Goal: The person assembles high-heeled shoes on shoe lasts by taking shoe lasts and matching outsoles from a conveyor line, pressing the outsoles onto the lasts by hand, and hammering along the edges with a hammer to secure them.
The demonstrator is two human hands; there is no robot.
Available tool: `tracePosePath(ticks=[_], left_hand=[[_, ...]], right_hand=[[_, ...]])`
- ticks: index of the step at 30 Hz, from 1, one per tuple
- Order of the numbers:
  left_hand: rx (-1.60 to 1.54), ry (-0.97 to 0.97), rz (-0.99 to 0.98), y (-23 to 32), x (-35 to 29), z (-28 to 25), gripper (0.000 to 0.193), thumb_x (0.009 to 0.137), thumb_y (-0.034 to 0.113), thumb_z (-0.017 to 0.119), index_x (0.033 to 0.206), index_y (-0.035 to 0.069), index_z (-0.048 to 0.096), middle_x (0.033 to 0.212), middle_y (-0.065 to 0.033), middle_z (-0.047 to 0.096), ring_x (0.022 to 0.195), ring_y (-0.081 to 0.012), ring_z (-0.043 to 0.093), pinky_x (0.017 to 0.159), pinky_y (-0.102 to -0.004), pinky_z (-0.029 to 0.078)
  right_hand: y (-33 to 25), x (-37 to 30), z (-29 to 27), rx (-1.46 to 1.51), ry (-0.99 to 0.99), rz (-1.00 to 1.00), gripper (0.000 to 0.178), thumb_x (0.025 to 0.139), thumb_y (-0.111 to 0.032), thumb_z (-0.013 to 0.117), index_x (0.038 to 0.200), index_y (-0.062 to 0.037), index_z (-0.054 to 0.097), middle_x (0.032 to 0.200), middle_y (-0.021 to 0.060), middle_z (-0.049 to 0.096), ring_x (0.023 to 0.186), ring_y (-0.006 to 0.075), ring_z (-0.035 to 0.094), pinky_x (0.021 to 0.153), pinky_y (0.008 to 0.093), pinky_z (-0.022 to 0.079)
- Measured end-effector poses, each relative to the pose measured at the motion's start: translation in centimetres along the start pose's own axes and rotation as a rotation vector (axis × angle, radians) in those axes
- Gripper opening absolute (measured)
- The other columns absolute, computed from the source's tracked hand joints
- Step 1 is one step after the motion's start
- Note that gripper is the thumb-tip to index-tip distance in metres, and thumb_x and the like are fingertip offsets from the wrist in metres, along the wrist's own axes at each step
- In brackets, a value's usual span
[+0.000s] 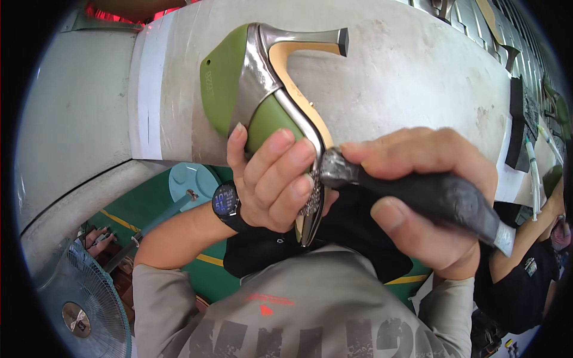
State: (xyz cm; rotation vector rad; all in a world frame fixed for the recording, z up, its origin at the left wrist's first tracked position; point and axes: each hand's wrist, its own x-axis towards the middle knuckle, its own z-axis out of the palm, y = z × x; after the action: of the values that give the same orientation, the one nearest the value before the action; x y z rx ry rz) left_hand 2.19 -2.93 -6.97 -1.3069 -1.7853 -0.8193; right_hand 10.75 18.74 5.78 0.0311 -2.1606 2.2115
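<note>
My left hand (277, 179) is wrapped around the front part of a silver high-heeled shoe (259, 65), which is held tilted with its heel up and toe pointing toward me. A green shoe last (224, 80) fills the shoe. The shoe's tan sole (307, 110) faces right, and glittery trim shows near the toe. My right hand (439, 191) grips a black-handled tool (430, 194) with metal at both ends. Its rounded metal head meets the sole's edge by my left fingers; whether it presses there I cannot tell.
A pale worktable (394, 77) spreads beyond the shoe. At lower left stands a fan (83, 319), with a light-blue round stool seat (194, 185) nearby. A black block (522, 122) lies at the table's right. Another person's arm (528, 230) is at far right.
</note>
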Motion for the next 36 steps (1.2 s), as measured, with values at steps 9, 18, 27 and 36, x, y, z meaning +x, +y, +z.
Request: tracePosePath(ticks=[9,18,27,36], left_hand=[[-0.015,-0.019,-0.074,1.0,0.6,-0.6,0.037,0.109,0.025,0.051,0.139,0.004,0.045,0.136,-0.0182,0.065,0.127,-0.0348,0.064,0.118,-0.0686,0.031],[-0.071,-0.037,-0.127,1.5,1.0,-1.1,0.036,0.105,0.016,0.056,0.138,0.004,0.047,0.137,-0.0183,0.065,0.127,-0.0350,0.064,0.119,-0.0664,0.030],[-0.081,-0.094,-0.142,1.1,0.1,-2.4,0.033,0.104,0.013,0.056,0.135,0.004,0.050,0.133,-0.0192,0.068,0.125,-0.0378,0.065,0.120,-0.0676,0.028],[-0.086,0.052,-0.145,1.9,0.5,-0.7,0.043,0.103,0.024,0.059,0.139,0.005,0.046,0.137,-0.0221,0.063,0.127,-0.0408,0.063,0.117,-0.0718,0.028]], right_hand=[[0.2,-1.0,0.6,-0.274,-0.136,-0.306,0.031,0.078,-0.001,0.079,0.104,0.0085,0.066,0.106,0.0305,0.073,0.098,0.0400,0.075,0.086,0.0456,0.062],[0.3,-2.9,3.2,-0.307,-0.088,-0.352,0.026,0.075,-0.006,0.082,0.094,0.0080,0.072,0.097,0.0294,0.074,0.087,0.0389,0.077,0.080,0.0439,0.065],[1.3,-6.5,3.9,-0.295,-0.262,-0.146,0.030,0.081,-0.010,0.082,0.107,0.0030,0.073,0.111,0.0186,0.076,0.101,0.0345,0.077,0.088,0.0412,0.064],[-0.5,-2.7,3.1,-0.100,0.104,-0.007,0.035,0.091,-0.016,0.076,0.114,0.0049,0.061,0.121,0.0297,0.071,0.115,0.0348,0.069,0.104,0.0438,0.052]])
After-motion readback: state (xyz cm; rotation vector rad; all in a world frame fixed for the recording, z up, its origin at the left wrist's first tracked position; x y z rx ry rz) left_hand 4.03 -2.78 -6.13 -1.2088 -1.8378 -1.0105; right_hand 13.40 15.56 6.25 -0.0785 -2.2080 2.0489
